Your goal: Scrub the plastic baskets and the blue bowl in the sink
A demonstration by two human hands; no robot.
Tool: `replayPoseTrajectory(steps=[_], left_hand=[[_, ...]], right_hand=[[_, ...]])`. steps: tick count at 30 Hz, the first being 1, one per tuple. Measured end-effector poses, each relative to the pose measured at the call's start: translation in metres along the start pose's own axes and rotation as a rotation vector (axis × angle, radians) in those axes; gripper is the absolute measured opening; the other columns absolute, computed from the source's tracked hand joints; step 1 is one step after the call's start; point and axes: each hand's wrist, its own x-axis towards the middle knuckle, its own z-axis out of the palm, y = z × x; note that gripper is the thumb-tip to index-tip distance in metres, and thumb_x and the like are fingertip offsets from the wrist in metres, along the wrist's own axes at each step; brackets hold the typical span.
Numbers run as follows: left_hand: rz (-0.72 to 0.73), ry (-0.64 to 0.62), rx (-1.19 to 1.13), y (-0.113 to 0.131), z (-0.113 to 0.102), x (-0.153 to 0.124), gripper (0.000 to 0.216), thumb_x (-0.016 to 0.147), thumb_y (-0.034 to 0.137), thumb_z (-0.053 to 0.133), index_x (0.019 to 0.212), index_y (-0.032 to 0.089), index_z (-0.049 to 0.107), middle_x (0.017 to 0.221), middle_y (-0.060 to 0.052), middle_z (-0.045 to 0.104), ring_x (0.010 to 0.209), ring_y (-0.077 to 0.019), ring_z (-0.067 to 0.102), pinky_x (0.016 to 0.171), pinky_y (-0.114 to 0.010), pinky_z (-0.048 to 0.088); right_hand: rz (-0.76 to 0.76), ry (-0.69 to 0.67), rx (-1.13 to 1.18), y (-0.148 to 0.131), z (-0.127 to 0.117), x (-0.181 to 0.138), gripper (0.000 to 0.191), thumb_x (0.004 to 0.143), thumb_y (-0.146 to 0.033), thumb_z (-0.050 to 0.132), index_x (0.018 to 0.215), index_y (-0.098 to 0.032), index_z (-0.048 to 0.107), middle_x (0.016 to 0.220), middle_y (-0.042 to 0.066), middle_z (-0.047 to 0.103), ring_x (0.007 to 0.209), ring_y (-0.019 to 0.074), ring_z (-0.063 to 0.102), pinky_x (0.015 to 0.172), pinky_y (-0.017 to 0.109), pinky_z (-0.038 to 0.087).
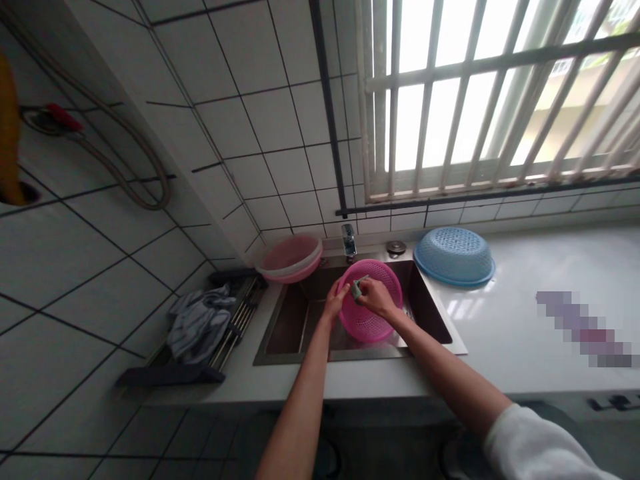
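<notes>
A round pink plastic colander (365, 328) is tilted over the steel sink (435, 323), its perforated inside facing me. My left hand (334, 301) is closed on the colander's left rim, thumb on the inner side. Inside the colander, my right hand (376, 296) is closed around a small pale green cloth (356, 289), which looks pressed near the left inner wall. Its exact kind is hard to make out, since my fingers cover part of it.
Behind the sink stands a chrome faucet (349, 241), beside a drain plug (396, 247). Pink basins (290, 260) sit at the back left, and an upturned blue basket (454, 257) at the right. A striped cloth (200, 323) lies on a rack (235, 330).
</notes>
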Motion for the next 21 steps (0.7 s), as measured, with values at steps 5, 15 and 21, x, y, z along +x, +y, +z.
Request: replayPoseTrajectory(steps=[5, 15, 21], left_hand=[[0.001, -0.074, 0.077, 0.001, -0.009, 0.017, 0.047, 0.078, 0.034, 0.081, 0.122, 0.017, 0.074, 0.134, -0.015, 0.072, 0.125, -0.0294, 0.066, 0.114, -0.045, 0.046], [0.096, -0.070, 0.216, -0.004, -0.003, 0.005, 0.052, 0.068, 0.005, 0.070, 0.118, 0.018, 0.076, 0.123, -0.009, 0.078, 0.112, -0.0243, 0.073, 0.111, -0.043, 0.051], [0.023, -0.068, 0.174, -0.008, -0.005, 0.009, 0.048, 0.066, 0.007, 0.073, 0.113, 0.016, 0.078, 0.121, -0.012, 0.078, 0.111, -0.0260, 0.073, 0.109, -0.043, 0.052]], right_hand=[[-0.069, 0.154, 0.120, -0.021, -0.018, 0.013, 0.007, 0.082, -0.020, 0.066, 0.079, -0.021, 0.060, 0.074, -0.001, 0.065, 0.066, 0.0143, 0.056, 0.066, 0.023, 0.041], [-0.223, 0.068, -0.068, 0.015, -0.029, 0.007, 0.032, 0.089, -0.006, 0.057, 0.110, -0.022, 0.074, 0.113, 0.006, 0.065, 0.100, 0.0187, 0.065, 0.095, 0.030, 0.054], [-0.328, 0.027, -0.150, 0.032, -0.019, -0.001, 0.030, 0.094, -0.014, 0.064, 0.120, -0.024, 0.074, 0.121, 0.009, 0.067, 0.110, 0.0224, 0.064, 0.102, 0.036, 0.055]])
